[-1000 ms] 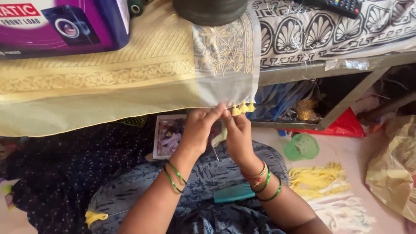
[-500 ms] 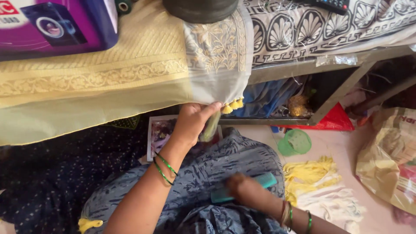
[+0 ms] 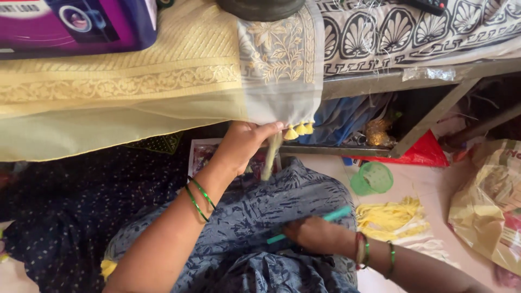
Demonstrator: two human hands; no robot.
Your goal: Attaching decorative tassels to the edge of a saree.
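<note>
Head view: the left hand's fingers (image 3: 269, 129) are curling closed around the lower edge of the pale yellow cloth (image 3: 135, 103), pinching it just beside three small yellow tassels (image 3: 299, 131) while a loose bundle of pale threads (image 3: 268, 157) is hanging down from the grip. The left hand (image 3: 244, 144) is reaching up from the lap, green bangles on its wrist. The right hand (image 3: 312, 236) is resting low on the blue patterned lap, fingers closing on a teal comb (image 3: 325, 220) that is lying across the knee. The cloth is draping over a bed edge, a purple box (image 3: 81, 24) sitting on it. On the floor, well apart, are lying a green cup (image 3: 372, 178), yellow thread bundles (image 3: 388, 214) and a yellowish plastic bag (image 3: 488, 211).
</note>
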